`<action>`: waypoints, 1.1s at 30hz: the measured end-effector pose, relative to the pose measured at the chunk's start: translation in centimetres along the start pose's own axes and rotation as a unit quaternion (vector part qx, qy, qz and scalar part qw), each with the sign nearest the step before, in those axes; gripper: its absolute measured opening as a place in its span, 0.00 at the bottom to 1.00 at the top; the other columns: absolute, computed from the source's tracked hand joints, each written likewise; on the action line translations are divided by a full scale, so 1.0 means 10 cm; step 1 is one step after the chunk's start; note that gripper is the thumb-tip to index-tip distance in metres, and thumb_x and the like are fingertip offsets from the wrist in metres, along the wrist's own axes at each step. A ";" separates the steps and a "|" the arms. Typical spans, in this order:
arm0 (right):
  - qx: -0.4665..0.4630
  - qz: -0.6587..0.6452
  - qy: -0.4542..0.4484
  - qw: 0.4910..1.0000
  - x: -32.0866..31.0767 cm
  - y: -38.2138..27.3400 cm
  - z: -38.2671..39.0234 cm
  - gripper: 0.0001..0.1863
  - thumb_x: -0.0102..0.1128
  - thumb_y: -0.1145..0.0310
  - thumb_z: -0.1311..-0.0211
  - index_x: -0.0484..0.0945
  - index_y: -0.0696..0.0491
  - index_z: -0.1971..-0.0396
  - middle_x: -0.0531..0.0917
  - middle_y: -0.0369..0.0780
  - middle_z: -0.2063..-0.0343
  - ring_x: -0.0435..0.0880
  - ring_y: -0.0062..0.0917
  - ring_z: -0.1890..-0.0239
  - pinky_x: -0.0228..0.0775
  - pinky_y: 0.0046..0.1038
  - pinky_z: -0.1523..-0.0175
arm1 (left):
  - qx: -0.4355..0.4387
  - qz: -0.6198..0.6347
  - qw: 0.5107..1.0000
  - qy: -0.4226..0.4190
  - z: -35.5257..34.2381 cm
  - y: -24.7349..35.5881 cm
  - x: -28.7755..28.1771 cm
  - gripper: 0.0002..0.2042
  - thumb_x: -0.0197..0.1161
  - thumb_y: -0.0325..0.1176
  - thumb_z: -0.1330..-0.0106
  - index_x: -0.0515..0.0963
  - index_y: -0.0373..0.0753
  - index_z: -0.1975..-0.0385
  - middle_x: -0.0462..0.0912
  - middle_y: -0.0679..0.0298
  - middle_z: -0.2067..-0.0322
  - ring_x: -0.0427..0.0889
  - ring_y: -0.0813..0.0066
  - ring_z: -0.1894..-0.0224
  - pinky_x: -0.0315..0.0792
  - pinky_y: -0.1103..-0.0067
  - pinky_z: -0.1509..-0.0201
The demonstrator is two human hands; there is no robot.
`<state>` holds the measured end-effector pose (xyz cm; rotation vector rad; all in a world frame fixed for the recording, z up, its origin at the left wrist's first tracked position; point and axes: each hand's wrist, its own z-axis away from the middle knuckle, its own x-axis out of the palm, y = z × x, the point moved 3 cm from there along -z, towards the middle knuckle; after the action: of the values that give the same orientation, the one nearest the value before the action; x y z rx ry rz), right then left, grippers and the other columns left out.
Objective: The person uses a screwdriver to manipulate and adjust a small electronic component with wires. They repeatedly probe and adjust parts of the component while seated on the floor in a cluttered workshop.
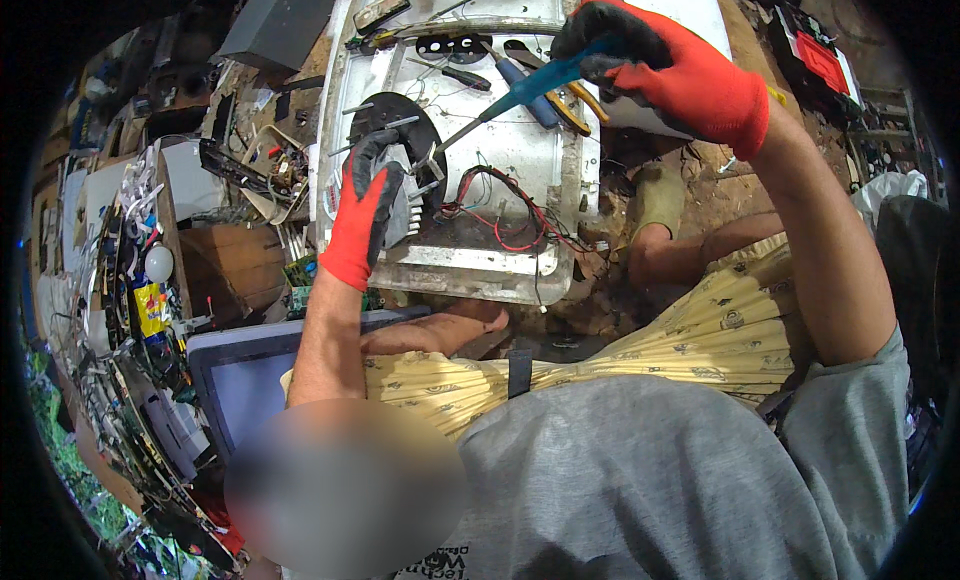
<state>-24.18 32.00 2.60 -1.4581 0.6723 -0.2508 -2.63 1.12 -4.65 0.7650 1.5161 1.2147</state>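
My left hand (365, 205), in a red and black glove, is closed around a silver finned metal part (403, 213) on a black round plate (418, 123) with metal posts. My right hand (670, 80), gloved alike, grips a screwdriver with a teal handle (545, 85), raised diagonally; its shaft reaches down to a small metal piece (432, 162) just beside my left hand. These parts lie on a worn white metal panel (540, 170). A bundle of red and black wires (510, 220) trails right of the plate.
Blue pliers (530, 95), yellow-handled pliers (580, 115) and a small black screwdriver (465, 77) lie on the panel. Electronic scrap (150, 310) crowds the left, beside a flat screen (235, 380). A grey box (270, 30) stands behind; a red-and-black case (815, 60) sits back right.
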 end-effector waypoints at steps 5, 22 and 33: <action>0.046 0.006 -0.003 0.999 -0.09 -0.04 0.00 0.28 0.56 0.72 0.34 0.69 0.47 0.33 0.80 0.31 0.56 0.73 0.11 0.63 0.69 0.19 0.60 | 0.012 -0.026 1.000 0.006 0.01 0.09 0.08 0.21 0.60 0.31 0.31 0.72 0.36 0.39 0.76 0.59 0.41 0.70 0.68 0.36 0.59 0.73 0.28; 0.089 0.164 -0.034 0.982 -0.14 -0.04 -0.14 0.25 0.56 0.63 0.29 0.68 0.49 0.35 0.79 0.35 0.59 0.76 0.18 0.60 0.70 0.24 0.56 | -0.005 -0.018 0.999 0.035 0.00 -0.02 0.04 0.19 0.60 0.31 0.30 0.73 0.36 0.40 0.76 0.60 0.43 0.72 0.69 0.39 0.62 0.74 0.31; 0.047 0.050 0.006 0.998 -0.18 0.40 -0.16 0.31 0.53 0.60 0.27 0.60 0.46 0.27 0.75 0.34 0.68 0.74 0.14 0.76 0.68 0.21 0.76 | -0.009 -0.007 0.999 0.032 0.00 0.04 0.07 0.21 0.61 0.32 0.30 0.71 0.36 0.38 0.75 0.60 0.42 0.71 0.71 0.40 0.63 0.75 0.33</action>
<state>-27.41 32.15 -0.70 -1.3306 0.7317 -0.2120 -2.85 1.87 -4.48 0.7093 1.5590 1.2515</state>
